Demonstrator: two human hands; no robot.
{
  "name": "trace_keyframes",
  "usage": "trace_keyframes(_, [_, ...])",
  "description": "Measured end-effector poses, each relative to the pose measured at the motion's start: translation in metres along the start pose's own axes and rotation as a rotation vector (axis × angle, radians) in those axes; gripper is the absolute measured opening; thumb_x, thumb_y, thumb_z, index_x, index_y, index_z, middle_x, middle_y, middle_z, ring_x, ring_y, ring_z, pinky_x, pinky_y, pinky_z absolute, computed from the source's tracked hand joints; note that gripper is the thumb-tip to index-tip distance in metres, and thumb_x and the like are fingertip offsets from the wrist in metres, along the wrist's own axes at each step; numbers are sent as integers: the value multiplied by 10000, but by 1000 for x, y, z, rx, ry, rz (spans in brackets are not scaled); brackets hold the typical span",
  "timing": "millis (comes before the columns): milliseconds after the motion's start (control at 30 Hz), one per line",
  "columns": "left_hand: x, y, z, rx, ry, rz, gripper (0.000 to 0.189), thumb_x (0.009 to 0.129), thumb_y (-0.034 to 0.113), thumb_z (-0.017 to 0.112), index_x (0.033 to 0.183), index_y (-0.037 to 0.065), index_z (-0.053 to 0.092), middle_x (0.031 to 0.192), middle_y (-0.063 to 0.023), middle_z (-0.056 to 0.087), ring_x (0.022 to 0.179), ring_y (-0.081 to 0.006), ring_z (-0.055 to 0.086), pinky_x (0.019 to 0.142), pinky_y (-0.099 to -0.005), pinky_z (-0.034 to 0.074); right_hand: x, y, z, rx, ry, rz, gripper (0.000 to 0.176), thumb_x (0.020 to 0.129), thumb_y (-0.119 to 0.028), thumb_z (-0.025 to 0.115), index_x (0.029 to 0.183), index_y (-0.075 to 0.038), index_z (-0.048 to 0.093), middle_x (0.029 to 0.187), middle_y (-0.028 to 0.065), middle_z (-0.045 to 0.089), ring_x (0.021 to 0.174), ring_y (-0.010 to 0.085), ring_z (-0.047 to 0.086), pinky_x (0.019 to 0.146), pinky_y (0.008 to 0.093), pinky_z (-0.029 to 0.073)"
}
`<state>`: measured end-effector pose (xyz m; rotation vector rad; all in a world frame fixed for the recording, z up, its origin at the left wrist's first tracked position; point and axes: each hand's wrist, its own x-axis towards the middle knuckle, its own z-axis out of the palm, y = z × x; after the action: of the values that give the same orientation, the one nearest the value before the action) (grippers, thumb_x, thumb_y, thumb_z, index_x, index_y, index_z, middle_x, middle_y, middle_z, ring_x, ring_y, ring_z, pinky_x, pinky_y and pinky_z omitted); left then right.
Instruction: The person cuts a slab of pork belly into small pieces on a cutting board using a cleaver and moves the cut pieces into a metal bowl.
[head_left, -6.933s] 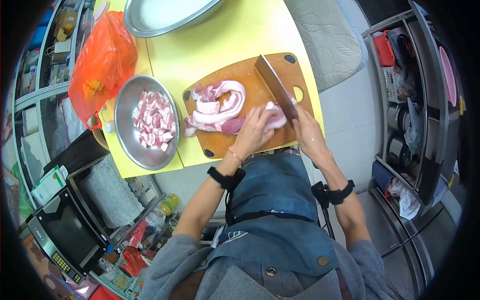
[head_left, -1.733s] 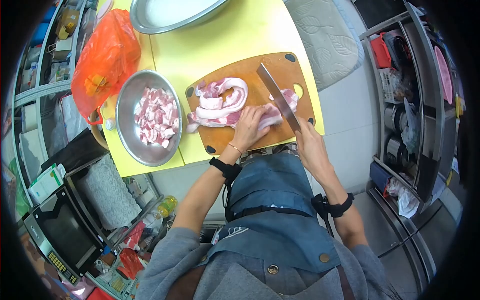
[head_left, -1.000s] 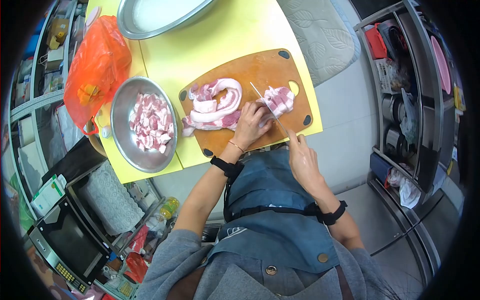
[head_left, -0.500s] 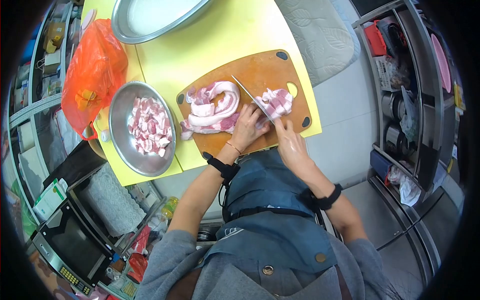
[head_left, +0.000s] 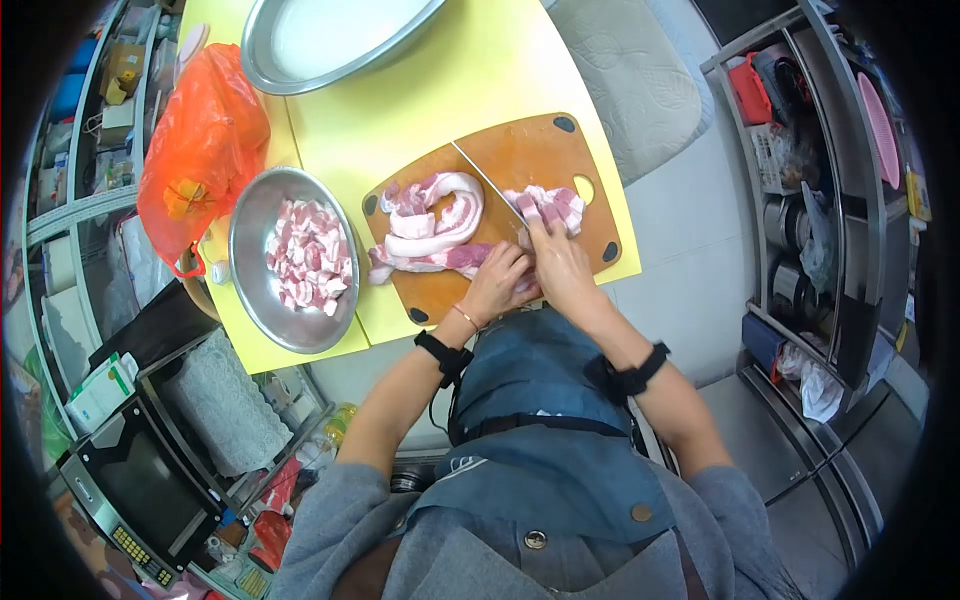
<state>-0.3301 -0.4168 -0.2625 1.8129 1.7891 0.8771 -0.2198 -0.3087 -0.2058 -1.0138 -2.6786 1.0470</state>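
A brown cutting board (head_left: 525,150) lies near the table's front edge. On its left half rests a long, curled strip of raw pork (head_left: 432,243), its near end running under my left hand (head_left: 500,282). The fingers of that hand are curled and pressed on the meat. My right hand (head_left: 562,262) is closed round the handle of a knife (head_left: 487,184); the handle is mostly hidden. The blade points away to the upper left, between the strip and a cluster of cut pork pieces (head_left: 560,208), which sits just beyond my right fingers.
Left of the board, a metal bowl (head_left: 246,290) holds many pork chunks. A red plastic bag (head_left: 205,140) lies beyond it. A larger basin (head_left: 262,75) with whitish contents stands at the back. A cushioned seat (head_left: 640,90) and metal shelving (head_left: 770,250) are on the right.
My right hand and the knife have shifted up and left, away from my body. My left hand has drawn back slightly towards me along the meat. The view has shifted a little.
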Motion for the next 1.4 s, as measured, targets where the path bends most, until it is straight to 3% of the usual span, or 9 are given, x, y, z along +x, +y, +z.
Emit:
trace_keyframes(233, [15,-4,-4,-27,241,-253,316,666,110,764,873,39,536,927,-113,542,902,-298,526,775,-382,459,-86,20,-40,95,-145,208,334,862,2,488,1194,-15,458,992,248,559,826,452,597,707,516,483])
trace_keyframes(400, [56,24,-14,193,158,-257,831,631,399,800,1323,108,443,1210,-172,468,1113,-353,447,927,-454,387,-100,25,-87,196,123,272,255,904,-34,502,1157,4,508,1014,251,596,868,409,608,747,440,490])
trace_keyframes(633, [83,8,33,448,-73,-141,584,702,369,738,1206,162,529,1118,-138,493,1075,-314,473,829,-424,451,-116,49,-107,269,150,427,238,893,18,496,1131,34,502,866,212,595,760,337,595,718,371,472])
trace_keyframes(833, [84,-2,13,57,-57,-366,407,755,170,676,1138,116,550,1001,-143,523,923,-280,551,716,-368,485,-119,42,-102,336,77,474,247,892,4,505,1137,41,503,837,197,585,731,285,589,698,343,467])
trace_keyframes(933, [85,-10,-30,-877,-357,-876,386,776,140,654,1138,76,537,1000,-132,558,832,-207,578,619,-295,489,-112,35,-101,363,44,466,258,893,0,500,1148,40,502,851,200,587,730,287,586,697,344,467])
trace_keyframes(1033, [53,-30,-53,-1717,-120,-1056,379,803,162,634,1143,38,523,1030,-120,581,786,-154,580,535,-219,461,-104,35,-98,356,19,421,269,891,4,493,1158,37,501,888,216,593,762,322,596,710,361,468])
trace_keyframes(1133, [14,-12,-109,-2102,369,-717,338,817,154,606,1117,18,529,1024,-129,565,674,-116,511,529,-185,437,-102,38,-93,379,26,335,276,887,7,492,1161,35,502,926,238,596,804,369,597,729,385,469])
trace_keyframes(1300, [-77,-13,-221,-1810,808,-278,448,808,205,613,1188,-14,519,1108,-180,556,950,-227,543,552,-238,479,-100,38,-88,330,10,292,276,894,-5,505,1168,27,501,869,218,603,767,326,596,719,363,471])
trace_keyframes(1400, [-101,-26,-242,-694,764,-976,496,805,231,633,1220,-14,520,1167,-233,530,1058,-301,521,672,-313,497,-100,39,-81,293,12,256,283,893,-7,519,1174,23,499,850,210,608,748,297,609,710,353,475])
